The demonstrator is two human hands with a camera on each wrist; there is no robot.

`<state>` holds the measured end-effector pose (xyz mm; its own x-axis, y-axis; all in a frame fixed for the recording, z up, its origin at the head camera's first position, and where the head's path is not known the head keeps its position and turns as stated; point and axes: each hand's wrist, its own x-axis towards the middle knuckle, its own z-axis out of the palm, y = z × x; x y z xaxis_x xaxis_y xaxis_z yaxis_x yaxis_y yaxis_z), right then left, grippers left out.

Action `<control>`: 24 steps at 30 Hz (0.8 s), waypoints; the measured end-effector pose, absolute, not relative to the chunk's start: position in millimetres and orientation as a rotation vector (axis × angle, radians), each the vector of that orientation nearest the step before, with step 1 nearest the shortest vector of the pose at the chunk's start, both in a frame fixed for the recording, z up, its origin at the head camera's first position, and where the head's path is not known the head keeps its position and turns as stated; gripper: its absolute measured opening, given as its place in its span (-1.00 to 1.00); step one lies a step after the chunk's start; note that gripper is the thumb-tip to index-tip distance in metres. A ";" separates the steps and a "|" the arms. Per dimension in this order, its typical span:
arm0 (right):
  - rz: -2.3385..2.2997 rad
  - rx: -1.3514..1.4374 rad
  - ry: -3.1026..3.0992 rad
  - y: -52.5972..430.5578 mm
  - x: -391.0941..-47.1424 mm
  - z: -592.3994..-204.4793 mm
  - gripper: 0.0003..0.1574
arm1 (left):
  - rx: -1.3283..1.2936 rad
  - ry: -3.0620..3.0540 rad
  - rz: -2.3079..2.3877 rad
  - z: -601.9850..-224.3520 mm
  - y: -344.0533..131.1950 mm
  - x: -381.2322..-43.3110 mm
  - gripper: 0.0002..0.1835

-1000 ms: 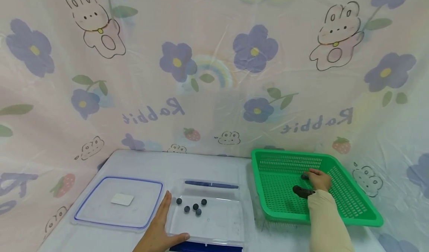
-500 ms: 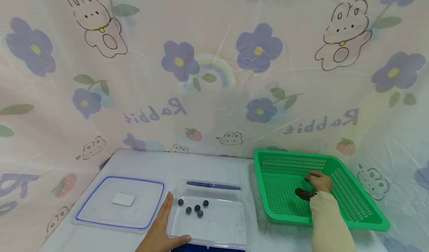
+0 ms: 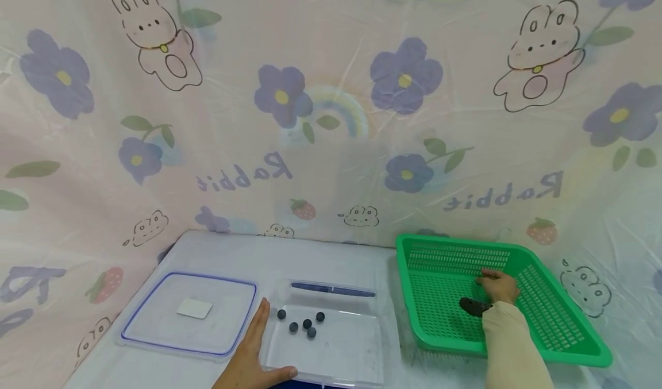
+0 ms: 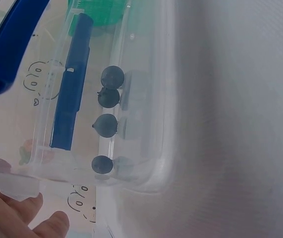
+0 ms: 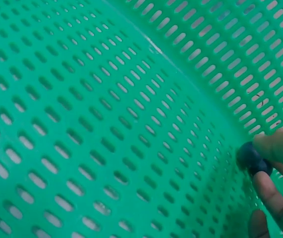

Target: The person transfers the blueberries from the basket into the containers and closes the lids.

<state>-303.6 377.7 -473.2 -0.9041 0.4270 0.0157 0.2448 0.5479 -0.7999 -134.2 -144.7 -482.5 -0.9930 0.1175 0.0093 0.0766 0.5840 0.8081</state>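
My left hand (image 3: 249,355) rests along the left side of a clear plastic box (image 3: 354,351), fingers straight and thumb spread at its front edge. Several blueberries (image 3: 307,324) lie inside, towards the back left. The left wrist view shows their dark skins through the clear wall. My right hand (image 3: 499,288) is low inside a green basket (image 3: 408,297). Its thumb and finger pinch dark blueberries (image 5: 251,156), at least two by the right wrist view, close to the basket floor. In the head view the fingers hide them.
A clear lid (image 3: 155,326) with a blue seal lies left of the box, with a small white card (image 3: 194,308) on it. Blue latches (image 3: 333,289) edge the box. A patterned curtain (image 3: 331,147) hangs behind the white table (image 3: 222,254).
The head view has shifted slightly, so everything sits a little further right. My right fingers have closed in on the dark fruit, which showed at the fingertips earlier. My left hand stays at the box.
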 end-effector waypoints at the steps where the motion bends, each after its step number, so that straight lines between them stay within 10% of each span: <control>1: 1.274 -0.557 -2.581 378.8 -303.6 -474.2 -0.57 | 0.168 2.753 1.405 -482.6 -144.6 -134.1 0.40; 24: 1.146 -0.449 -2.789 384.7 -300.0 -478.5 -0.54 | 0.156 2.760 1.386 -484.3 -143.5 -133.8 0.40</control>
<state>-300.0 384.7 -478.5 -0.9524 0.3036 -0.0257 0.2340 0.6747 -0.7000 -133.8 -143.5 -484.3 -0.9937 0.1122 0.0010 0.0678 0.5934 0.8021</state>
